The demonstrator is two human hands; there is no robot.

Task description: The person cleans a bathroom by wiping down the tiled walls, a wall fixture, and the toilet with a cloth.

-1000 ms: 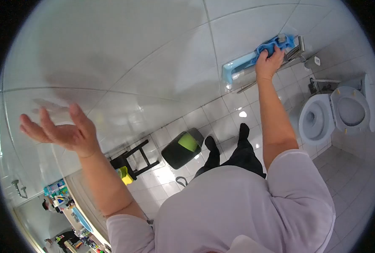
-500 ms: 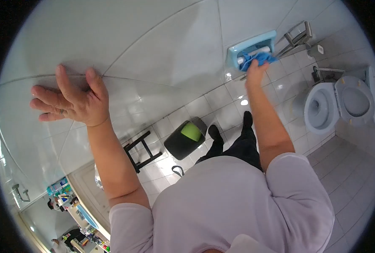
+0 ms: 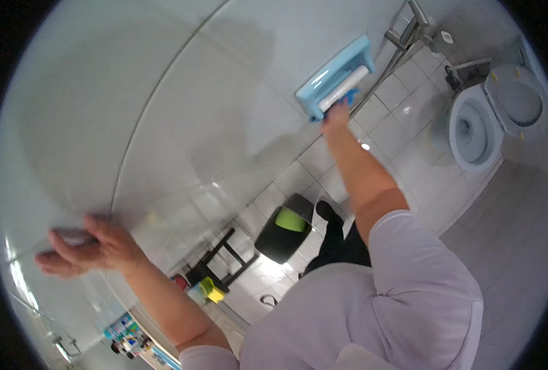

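My left hand (image 3: pixel 95 250) rests against the glossy tiled wall (image 3: pixel 181 142), fingers apart and holding nothing. A light-blue toilet paper holder (image 3: pixel 329 69) is set in that wall, with a white roller (image 3: pixel 346 88) across its front. Just under the roller's lower-left end, my right hand (image 3: pixel 337 116) grips a blue cloth (image 3: pixel 351 96). Much of the cloth is hidden behind the hand and roller; bits of it show on both sides, close to the holder's underside.
A toilet (image 3: pixel 474 132) with its lid raised stands at right. Metal grab bars (image 3: pixel 403 46) are above it on the wall. Below lie a dark waste bin (image 3: pixel 284 231) with a green inside, a black stool (image 3: pixel 224 259) and a yellow container (image 3: pixel 211 290). Bottles line a counter at lower left.
My right hand has moved with the blue cloth from the front of the holder down to its lower-left edge. My left hand has slid lower on the wall, and the view has shifted.
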